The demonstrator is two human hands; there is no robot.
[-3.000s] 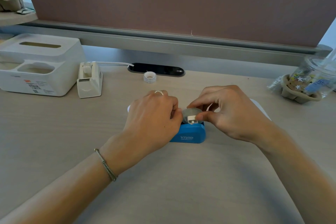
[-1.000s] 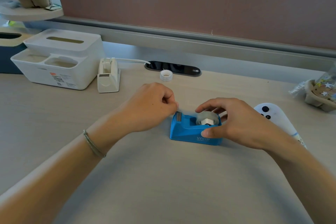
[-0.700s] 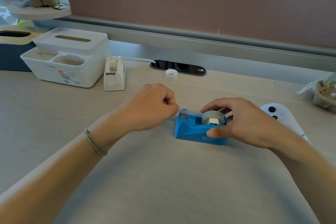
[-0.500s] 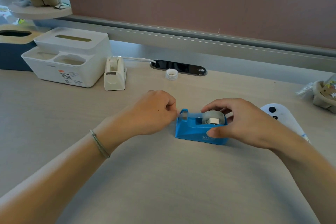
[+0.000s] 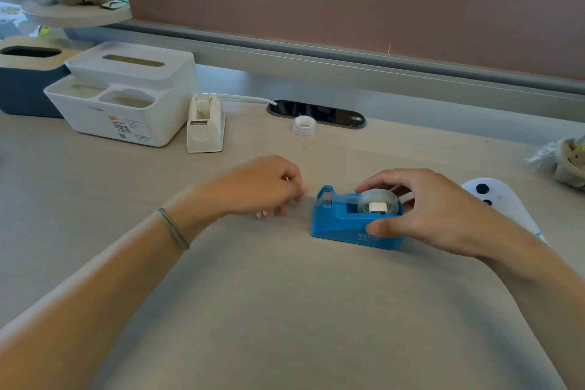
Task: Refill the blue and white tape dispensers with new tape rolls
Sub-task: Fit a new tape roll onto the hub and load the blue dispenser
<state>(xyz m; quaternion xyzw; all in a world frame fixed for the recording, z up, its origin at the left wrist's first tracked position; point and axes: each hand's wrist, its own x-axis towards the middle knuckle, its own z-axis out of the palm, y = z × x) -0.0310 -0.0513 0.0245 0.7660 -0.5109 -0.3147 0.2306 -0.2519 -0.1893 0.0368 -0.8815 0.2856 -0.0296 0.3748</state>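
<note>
The blue tape dispenser [image 5: 345,226] stands on the desk with a clear tape roll [image 5: 378,199] seated in it on a white hub. A strip of tape runs from the roll to the cutter at its left end. My right hand [image 5: 437,210] grips the dispenser's right half, thumb on the front side and fingers over the back. My left hand [image 5: 262,188] rests on the desk just left of the cutter, fingers curled shut, apart from the dispenser. The white tape dispenser [image 5: 205,128] stands further back on the left. A small loose tape roll [image 5: 304,126] lies behind.
A white organiser box [image 5: 126,95] and a dark blue box [image 5: 22,82] stand at the back left. A black cable port [image 5: 329,113] sits by the partition. A white controller [image 5: 503,204] lies right of my right hand, and a cup carrier [image 5: 569,163] stands at the far right.
My left hand has drawn back to the left from the cutter and lowered onto the desk. The right hand keeps its hold on the blue dispenser.
</note>
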